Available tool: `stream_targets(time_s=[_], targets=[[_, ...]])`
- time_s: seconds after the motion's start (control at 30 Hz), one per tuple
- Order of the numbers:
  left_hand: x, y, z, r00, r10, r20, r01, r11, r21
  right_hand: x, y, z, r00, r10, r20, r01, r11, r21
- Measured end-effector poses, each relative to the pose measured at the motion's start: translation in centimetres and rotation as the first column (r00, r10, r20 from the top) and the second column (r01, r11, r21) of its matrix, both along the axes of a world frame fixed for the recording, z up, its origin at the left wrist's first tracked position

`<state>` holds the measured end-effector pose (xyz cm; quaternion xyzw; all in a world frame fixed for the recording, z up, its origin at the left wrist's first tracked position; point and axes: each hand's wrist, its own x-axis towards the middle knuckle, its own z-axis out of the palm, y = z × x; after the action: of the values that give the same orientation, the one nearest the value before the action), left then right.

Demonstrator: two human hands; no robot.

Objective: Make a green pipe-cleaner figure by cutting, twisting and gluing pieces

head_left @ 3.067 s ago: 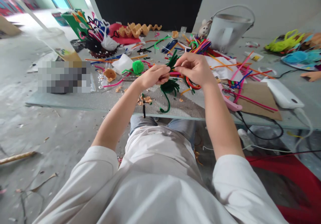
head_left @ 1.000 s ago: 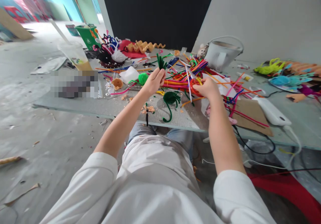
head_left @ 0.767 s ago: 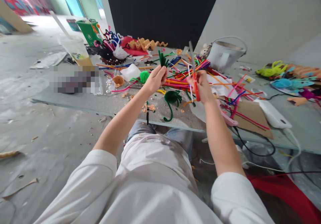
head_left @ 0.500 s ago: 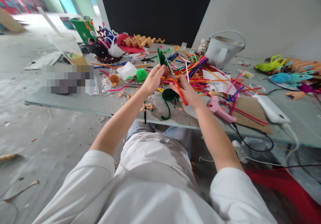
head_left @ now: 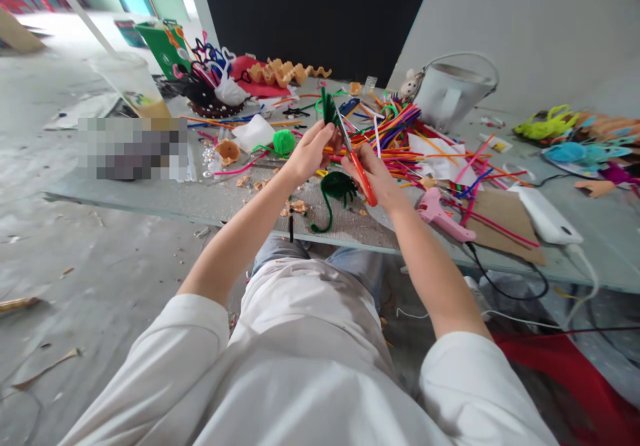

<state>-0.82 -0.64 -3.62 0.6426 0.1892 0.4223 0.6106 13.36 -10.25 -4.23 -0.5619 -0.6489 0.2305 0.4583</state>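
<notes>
My left hand (head_left: 311,155) is closed on a dark green fuzzy pipe-cleaner piece (head_left: 328,107), which sticks up past the fingertips. Orange-handled scissors (head_left: 361,178) are in my right hand (head_left: 374,173), fingers wrapped round the handles. The blades point up and away, right beside the green piece; whether they touch it I cannot tell. Below the hands lies a dark green coiled pipe-cleaner shape (head_left: 339,186) with a curled tail on the table. To the left of my left hand sits a bright green fuzzy ball (head_left: 283,142).
A pile of coloured pipe cleaners (head_left: 395,143) spreads behind my right hand. To the right are a pink glue gun (head_left: 443,216), cardboard (head_left: 505,223) and a white power bank-like block (head_left: 547,214). A metal bucket (head_left: 445,96) and a drink cup (head_left: 133,89) stand farther back.
The whole view has shifted slightly. Both hands keep hold of the green piece and the scissors, with the blades still beside it.
</notes>
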Motion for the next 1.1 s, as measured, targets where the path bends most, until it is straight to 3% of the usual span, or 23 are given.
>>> stream_targets(time_s=[0.47,0.87,1.1], targets=[[-0.07,0.29,-0.10,1.000,0.010,0.024,-0.011,1.000,0.010,0.08,-0.04,-0.10,1.000,-0.026,0.006,0.026,0.999,0.023],[-0.08,0.43,-0.13,0.999,0.037,0.009,-0.037,0.999,0.017,-0.16,0.15,-0.32,0.982,-0.137,0.128,0.126,0.988,0.091],[-0.18,0.23,0.19,0.999,0.046,0.007,-0.047,0.998,0.045,-0.04,0.17,-0.41,0.990,-0.092,0.106,0.086,0.994,0.060]])
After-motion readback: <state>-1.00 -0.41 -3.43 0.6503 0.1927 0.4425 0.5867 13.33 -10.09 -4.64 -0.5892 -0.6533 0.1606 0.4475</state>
